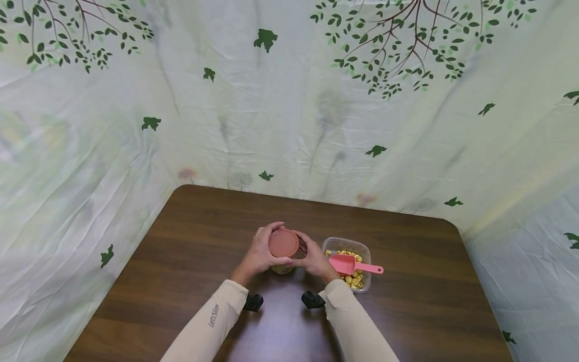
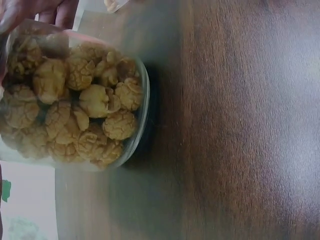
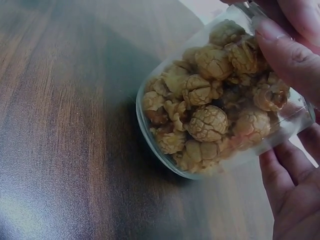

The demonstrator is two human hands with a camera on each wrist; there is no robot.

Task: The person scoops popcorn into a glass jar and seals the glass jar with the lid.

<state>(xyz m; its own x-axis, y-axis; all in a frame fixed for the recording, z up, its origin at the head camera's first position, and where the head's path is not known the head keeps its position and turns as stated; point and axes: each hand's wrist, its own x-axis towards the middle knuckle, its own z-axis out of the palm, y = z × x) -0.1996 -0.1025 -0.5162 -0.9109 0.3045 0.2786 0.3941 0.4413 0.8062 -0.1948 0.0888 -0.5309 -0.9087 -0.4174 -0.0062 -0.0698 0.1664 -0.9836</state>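
Between the two hands is a clear jar (image 3: 210,105) packed with caramel popcorn, topped by a round reddish-pink lid (image 1: 283,243). My left hand (image 1: 261,250) curls round the jar's left side at lid height, its thumb along the near edge. From the right, my right hand (image 1: 314,260) grips the opposite side, and the thumbs come together in front of the lid. Both wrist views show the popcorn pressed against the jar's wall, with the jar's base low over the brown table (image 2: 240,120). Fingers cover part of its upper end.
Right of the hands, a clear plastic container (image 1: 367,254) holds more popcorn (image 1: 355,279). A pink scoop (image 1: 346,264) lies across it, handle sticking out past the right rim. Black wrist devices (image 1: 254,302) sit under both cuffs. Leaf-printed cloth (image 1: 289,125) hangs round the table.
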